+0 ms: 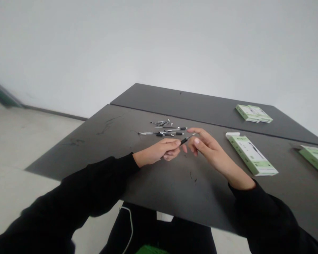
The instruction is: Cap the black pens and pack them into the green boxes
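Observation:
My left hand (164, 150) is closed around a pen (184, 141) with a black grip, which points up and to the right. The pen's clear front end reaches between the fingers of my right hand (206, 146). That hand is loosely curled, its index finger stretched out and apart from the thumb; whether it touches the pen is hard to make out. Just beyond my hands, several pens and pen parts (161, 134) with black grips lie on the dark table (153, 183). A small heap of short pieces (163, 122) sits behind them.
A green and white box (251, 153) with an open end flap lies right of my right hand. Another green and white box (316, 158) is at the right edge. More such boxes (254, 113) lie on the rear table (190, 102), against a white wall (159, 42).

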`<state>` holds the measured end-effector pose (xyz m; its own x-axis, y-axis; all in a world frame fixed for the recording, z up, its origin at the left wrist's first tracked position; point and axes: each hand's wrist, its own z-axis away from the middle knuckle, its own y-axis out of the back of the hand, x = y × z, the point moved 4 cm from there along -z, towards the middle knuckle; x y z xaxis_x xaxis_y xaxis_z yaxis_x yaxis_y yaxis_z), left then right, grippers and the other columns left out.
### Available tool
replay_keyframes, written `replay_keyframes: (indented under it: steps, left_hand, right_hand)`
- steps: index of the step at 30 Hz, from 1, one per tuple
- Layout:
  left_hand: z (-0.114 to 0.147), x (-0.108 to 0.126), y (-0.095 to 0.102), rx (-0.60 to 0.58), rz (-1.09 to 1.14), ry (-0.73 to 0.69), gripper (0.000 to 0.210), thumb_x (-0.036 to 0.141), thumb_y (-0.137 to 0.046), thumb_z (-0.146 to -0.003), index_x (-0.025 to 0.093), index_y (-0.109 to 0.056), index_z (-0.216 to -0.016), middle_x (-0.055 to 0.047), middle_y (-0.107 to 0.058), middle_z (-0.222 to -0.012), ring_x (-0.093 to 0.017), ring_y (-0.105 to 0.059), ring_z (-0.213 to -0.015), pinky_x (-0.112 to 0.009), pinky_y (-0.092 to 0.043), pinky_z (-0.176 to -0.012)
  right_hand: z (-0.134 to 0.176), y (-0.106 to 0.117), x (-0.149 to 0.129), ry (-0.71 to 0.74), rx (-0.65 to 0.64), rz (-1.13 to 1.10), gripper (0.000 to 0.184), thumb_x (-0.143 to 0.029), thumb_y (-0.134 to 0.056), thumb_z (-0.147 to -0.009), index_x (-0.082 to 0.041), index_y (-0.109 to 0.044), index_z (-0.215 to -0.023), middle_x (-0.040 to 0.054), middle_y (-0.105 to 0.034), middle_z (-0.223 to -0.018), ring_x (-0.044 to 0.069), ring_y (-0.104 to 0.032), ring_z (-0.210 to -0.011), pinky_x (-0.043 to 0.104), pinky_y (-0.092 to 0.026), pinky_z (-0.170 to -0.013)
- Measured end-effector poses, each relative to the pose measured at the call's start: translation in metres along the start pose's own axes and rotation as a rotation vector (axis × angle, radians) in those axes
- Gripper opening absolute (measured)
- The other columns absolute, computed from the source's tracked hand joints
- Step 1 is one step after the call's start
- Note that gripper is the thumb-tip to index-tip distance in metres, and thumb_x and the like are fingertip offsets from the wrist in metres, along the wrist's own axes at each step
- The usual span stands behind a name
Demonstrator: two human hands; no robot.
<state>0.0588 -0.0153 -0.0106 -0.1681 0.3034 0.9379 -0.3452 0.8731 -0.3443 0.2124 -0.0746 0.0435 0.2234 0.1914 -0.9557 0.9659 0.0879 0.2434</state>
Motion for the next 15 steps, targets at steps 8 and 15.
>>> replay_keyframes:
  steps: [8,15]
  left_hand:
    - [0.007,0.049,0.048,0.388,0.151,-0.198,0.029,0.029,-0.038,-0.102,0.015,-0.059,-0.089,0.007,-0.034,-0.056,-0.005,-0.028,-0.04,-0.017,-0.026,-0.042]
    - [0.007,0.048,0.054,0.438,0.14,-0.159,0.032,0.028,-0.037,-0.102,0.014,-0.059,-0.082,0.007,-0.035,-0.054,-0.005,-0.03,-0.038,-0.017,-0.026,-0.041]
  right_hand:
    - [-0.047,0.024,0.058,0.07,0.165,0.479,0.02,-0.033,-0.057,-0.087,-0.018,-0.066,-0.096,0.0017,-0.058,-0.078,0.013,-0.047,-0.062,0.029,-0.04,-0.061]
    - [-0.079,-0.02,0.067,0.225,0.054,0.977,0.022,-0.018,-0.053,-0.087,-0.013,-0.073,-0.097,0.0113,-0.058,-0.093,0.022,-0.056,-0.087,0.035,-0.046,-0.083]
